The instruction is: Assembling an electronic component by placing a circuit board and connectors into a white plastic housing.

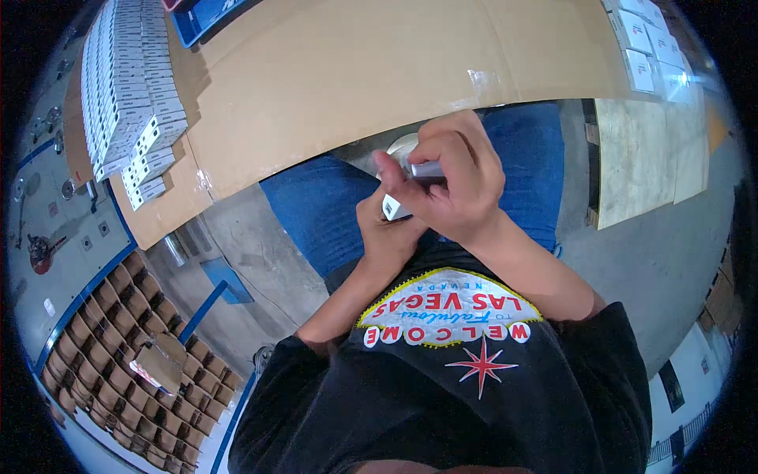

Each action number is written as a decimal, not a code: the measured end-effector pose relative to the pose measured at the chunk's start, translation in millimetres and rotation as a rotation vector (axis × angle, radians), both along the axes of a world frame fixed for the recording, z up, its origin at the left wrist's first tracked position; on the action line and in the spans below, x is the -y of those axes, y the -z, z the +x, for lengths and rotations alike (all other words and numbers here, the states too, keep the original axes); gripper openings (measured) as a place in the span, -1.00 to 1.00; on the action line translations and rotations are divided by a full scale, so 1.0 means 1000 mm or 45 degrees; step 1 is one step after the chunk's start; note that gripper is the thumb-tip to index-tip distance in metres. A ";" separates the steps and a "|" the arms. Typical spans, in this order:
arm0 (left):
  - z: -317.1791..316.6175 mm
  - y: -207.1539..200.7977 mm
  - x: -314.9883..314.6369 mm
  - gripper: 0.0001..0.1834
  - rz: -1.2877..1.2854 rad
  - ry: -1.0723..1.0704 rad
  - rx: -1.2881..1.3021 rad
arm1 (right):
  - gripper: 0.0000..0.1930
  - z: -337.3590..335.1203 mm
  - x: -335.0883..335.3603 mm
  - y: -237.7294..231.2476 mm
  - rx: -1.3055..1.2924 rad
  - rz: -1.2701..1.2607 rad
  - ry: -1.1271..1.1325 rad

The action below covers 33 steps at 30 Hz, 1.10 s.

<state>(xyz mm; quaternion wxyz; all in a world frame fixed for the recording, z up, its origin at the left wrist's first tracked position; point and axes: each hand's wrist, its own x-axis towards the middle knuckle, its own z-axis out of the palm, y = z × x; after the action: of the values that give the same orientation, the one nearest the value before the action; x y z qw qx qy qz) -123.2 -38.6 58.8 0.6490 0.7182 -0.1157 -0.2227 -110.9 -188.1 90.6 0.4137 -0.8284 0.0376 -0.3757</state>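
My two hands are close together over my lap, in front of the table edge. My left hand (388,237) is closed around a small white carton (394,207), of which only one end shows below the other hand. Just above it, my right hand (466,178) is curled with the thumb stretched out, gripping a pale grey, smooth object (428,170). Its kind is hidden by the fingers. Behind the hands, between my knees, part of a pale round thing (403,148) shows; the rest is covered.
A cardboard-covered table (379,71) spans the front. Stacked white cartons (126,95) stand at its left, more white boxes (651,47) at the far right. A blue tray (201,24) sits at the back left. A cardboard-divided crate (134,355) is at lower left, a plywood board (639,162) at right.
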 end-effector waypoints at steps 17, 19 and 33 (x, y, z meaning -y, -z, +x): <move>-0.007 0.007 -0.002 -0.76 -0.076 -0.065 -0.126 | -0.63 0.005 -0.003 0.011 0.119 -0.094 -0.024; -0.006 0.007 -0.002 -0.75 -0.062 -0.081 -0.111 | -0.64 0.005 -0.002 0.013 0.117 -0.094 -0.029; 0.015 0.000 -0.022 -0.02 -0.414 0.274 -0.666 | -0.77 0.007 0.006 0.011 0.036 -0.084 -0.190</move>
<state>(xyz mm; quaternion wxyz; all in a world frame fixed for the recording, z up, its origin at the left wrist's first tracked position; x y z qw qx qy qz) -108.3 -16.6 59.2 0.7357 0.5071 -0.0542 -0.4457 -104.1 -194.4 80.0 0.4136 -0.8366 -0.0424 -0.3566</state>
